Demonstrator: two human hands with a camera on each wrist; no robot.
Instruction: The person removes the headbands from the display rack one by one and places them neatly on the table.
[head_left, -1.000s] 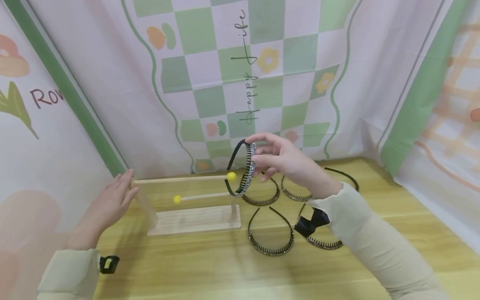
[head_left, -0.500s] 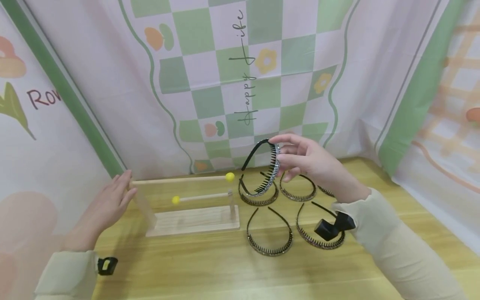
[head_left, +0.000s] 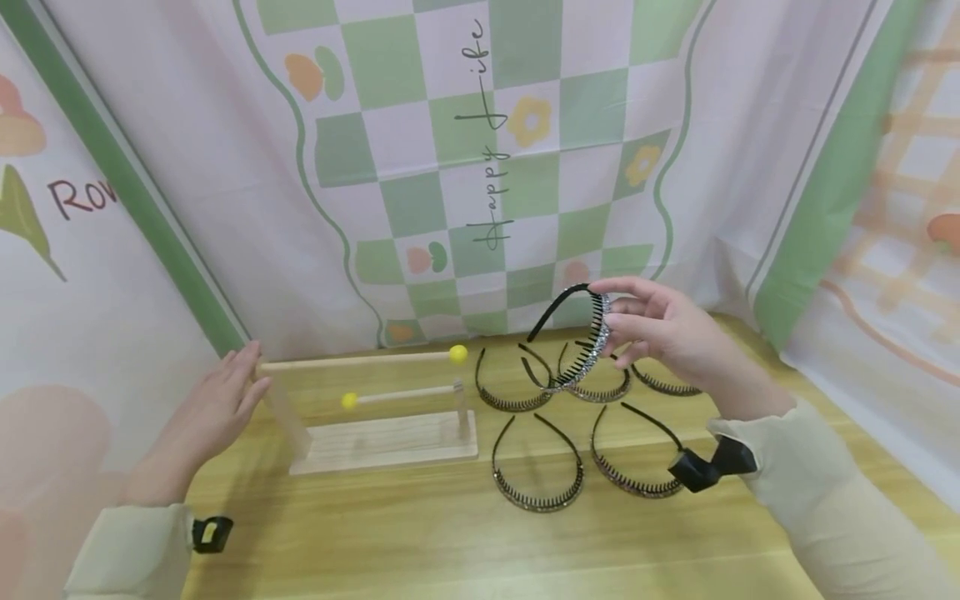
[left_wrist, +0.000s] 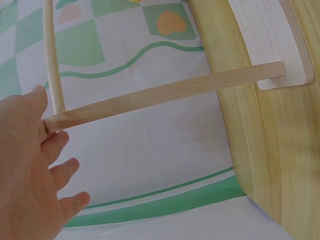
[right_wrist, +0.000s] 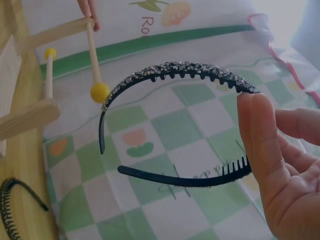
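My right hand [head_left: 667,333] pinches a black toothed headband [head_left: 600,333] with silver glitter, held in the air above other headbands on the table. In the right wrist view the headband [right_wrist: 175,70] has its two free ends pointing toward the rack. My left hand [head_left: 213,417] is at the top left of a pale wooden rack [head_left: 390,442]. The left wrist view puts the post's [left_wrist: 150,97] top end between the thumb and fingers. Two rods run from the rack's posts, the upper tipped with a yellow ball [head_left: 458,355], the lower with another yellow ball [head_left: 349,401].
Several toothed headbands lie to the right of the rack, among them a front one [head_left: 540,500], one beside it [head_left: 637,483] and a rear one [head_left: 513,404]. A patterned curtain [head_left: 427,208] hangs behind the wooden table [head_left: 420,533].
My right hand has carried the glittery headband rightward, away from the yellow-tipped end of the upper rod. My left hand stays at the rack's post.
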